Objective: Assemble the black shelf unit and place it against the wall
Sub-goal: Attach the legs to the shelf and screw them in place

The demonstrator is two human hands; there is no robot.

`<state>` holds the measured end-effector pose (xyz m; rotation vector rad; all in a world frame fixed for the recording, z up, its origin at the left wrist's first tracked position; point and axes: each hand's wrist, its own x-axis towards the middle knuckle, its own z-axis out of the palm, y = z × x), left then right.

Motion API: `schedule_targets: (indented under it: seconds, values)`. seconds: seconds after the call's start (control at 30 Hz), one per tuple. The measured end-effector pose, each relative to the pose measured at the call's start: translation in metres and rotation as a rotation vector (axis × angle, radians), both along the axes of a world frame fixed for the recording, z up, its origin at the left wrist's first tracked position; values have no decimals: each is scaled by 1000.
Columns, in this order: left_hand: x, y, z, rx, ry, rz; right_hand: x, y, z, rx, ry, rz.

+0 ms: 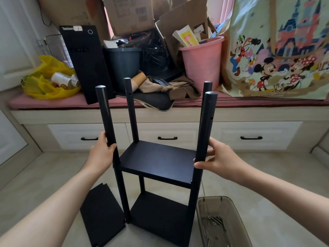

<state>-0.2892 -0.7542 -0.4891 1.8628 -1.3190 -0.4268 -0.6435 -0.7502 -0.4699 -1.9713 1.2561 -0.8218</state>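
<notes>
The black shelf unit (pixel 158 161) stands upright on the tiled floor in front of me, with two boards fixed between several round posts. Bare post tops rise above the upper board. My left hand (pixel 102 154) grips the front left post (pixel 106 118) just above the upper board. My right hand (pixel 219 157) holds the front right post (pixel 206 122), thumb in front and fingers behind. A loose black shelf board (pixel 102 216) lies flat on the floor at the lower left of the unit.
A translucent grey tray (pixel 220 204) with screws sits on the floor at the lower right. Behind the unit runs a window bench with drawers (pixel 167 136), piled with a pink bucket (pixel 201 65), cardboard boxes, a black computer tower (pixel 87 63), a yellow bag and a cartoon-print bag.
</notes>
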Motion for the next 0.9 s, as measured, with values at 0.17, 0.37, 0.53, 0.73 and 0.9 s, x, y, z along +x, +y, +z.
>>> schedule_targets:
  seconds: [0.17, 0.37, 0.53, 0.73, 0.9]
  values:
    - [3, 8, -3, -49, -14, 24, 5, 10, -2, -18, -18, -40]
    - [11, 15, -6, 6, 4, 50, 24, 27, -7, -33, 47, 47]
    - [8, 21, -7, 140, -204, 59, 24, 23, -2, 13, 122, 93]
    - [-38, 36, -2, 479, -161, -181, 24, 19, 2, 48, 180, 109]
    - [-88, 46, -25, 169, -503, -522, 22, 20, 1, 58, 176, 116]
